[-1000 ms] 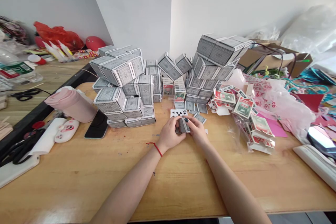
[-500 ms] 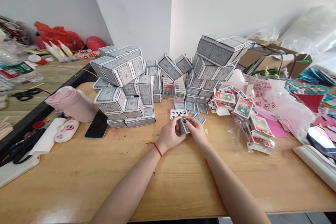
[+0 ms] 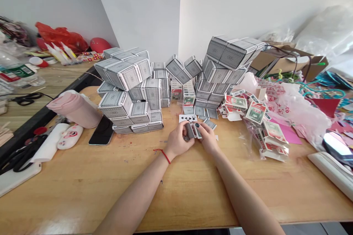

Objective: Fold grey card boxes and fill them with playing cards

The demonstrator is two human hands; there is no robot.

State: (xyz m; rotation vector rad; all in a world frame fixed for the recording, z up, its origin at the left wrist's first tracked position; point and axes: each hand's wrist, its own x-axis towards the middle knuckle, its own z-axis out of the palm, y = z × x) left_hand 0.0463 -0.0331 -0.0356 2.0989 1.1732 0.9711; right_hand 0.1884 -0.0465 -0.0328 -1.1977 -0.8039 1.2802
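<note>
Both hands meet over the middle of the table. My left hand (image 3: 178, 140), with a red string at the wrist, is closed on grey-backed playing cards (image 3: 191, 130). My right hand (image 3: 207, 137), dark polish on its thumbnail, pinches the right part of these cards, and a gap shows between the two parts. Just beyond lies a face-up spade card (image 3: 188, 118). Several face-down cards (image 3: 210, 124) are spread behind my right hand. Large block stacks made of cards stand at left (image 3: 132, 88) and right (image 3: 220, 69).
Left are a pink cup (image 3: 77, 109), a phone (image 3: 101, 131) and a white, pink-faced item (image 3: 70, 136). Opened card boxes (image 3: 256, 112) pile up at right near a plastic bag (image 3: 289, 106). A white case (image 3: 331, 172) lies at the right edge. More card boxes (image 3: 176, 93) stand behind.
My right hand has drawn slightly away from the left, and the cards between them now show a gap. The block stacks have stayed in place.
</note>
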